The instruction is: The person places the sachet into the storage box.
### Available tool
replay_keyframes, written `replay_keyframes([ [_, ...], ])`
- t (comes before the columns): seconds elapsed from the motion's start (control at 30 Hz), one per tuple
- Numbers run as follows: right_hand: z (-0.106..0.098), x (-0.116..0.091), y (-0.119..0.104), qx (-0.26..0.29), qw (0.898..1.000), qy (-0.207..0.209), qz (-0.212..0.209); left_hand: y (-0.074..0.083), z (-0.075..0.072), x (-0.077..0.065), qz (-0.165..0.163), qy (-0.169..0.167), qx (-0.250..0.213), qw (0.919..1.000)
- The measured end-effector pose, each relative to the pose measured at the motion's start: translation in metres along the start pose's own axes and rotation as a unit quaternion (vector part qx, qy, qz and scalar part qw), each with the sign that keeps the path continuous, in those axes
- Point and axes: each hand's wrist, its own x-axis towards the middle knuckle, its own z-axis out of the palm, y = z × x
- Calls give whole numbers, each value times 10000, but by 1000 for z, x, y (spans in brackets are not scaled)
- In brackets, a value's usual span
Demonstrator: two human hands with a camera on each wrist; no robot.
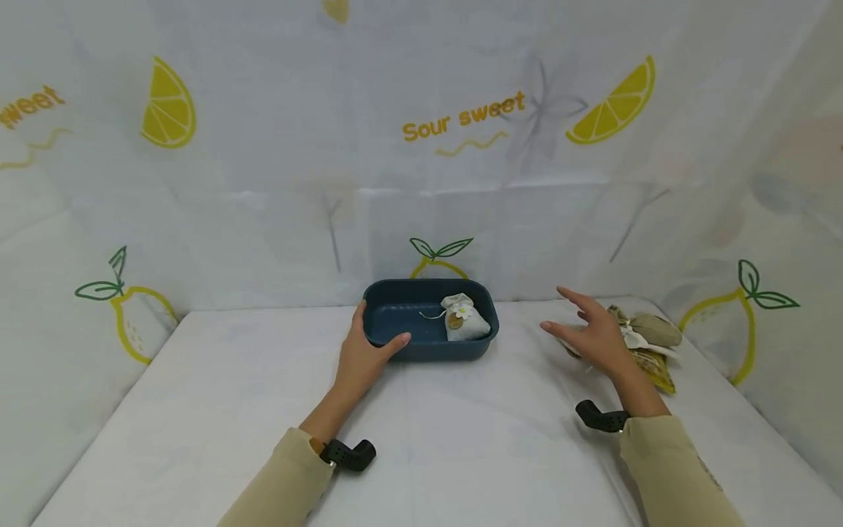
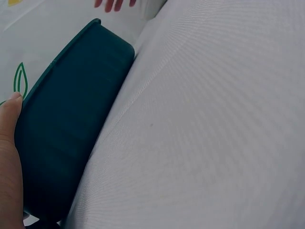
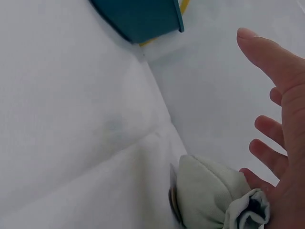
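Note:
My left hand (image 1: 361, 356) grips the left end of a dark blue plastic basin (image 1: 441, 353), its thumb along the near rim and its fingers at the left side. Inside the basin, towards the right, lies a small white drawstring pouch (image 1: 469, 327) with a flower decoration. My right hand (image 1: 598, 338) is spread beside and partly over several small drawstring pouches, with nothing between thumb and fingers. A tan pouch (image 1: 656, 330) and a yellow patterned pouch (image 1: 661, 373) show past it. In the right wrist view a pale pouch (image 3: 209, 191) sits below the fingers.
A white cloth covers the table (image 1: 454, 439). Behind it hangs a white curtain (image 1: 296, 146) printed with lemons, the basin standing close to it. The pouches lie near the table's right edge. Each wrist carries a black band (image 1: 352, 455).

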Motion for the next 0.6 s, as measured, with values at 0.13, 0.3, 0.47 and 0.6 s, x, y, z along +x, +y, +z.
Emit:
replay_keyframes([
  [0.13,0,1,7,-91,9997,-161,165,1,-1,1,46,50,31,10000],
  [0.3,1,0,20,-630,9968,-347,339,1,-1,1,59,60,57,9999],
  [0.47,2,-4,35,-1122,9916,-568,300,0,0,1,37,25,20,10000],
  [0.6,5,-7,36,-1135,9921,-465,266,0,0,1,43,2,70,10000],
])
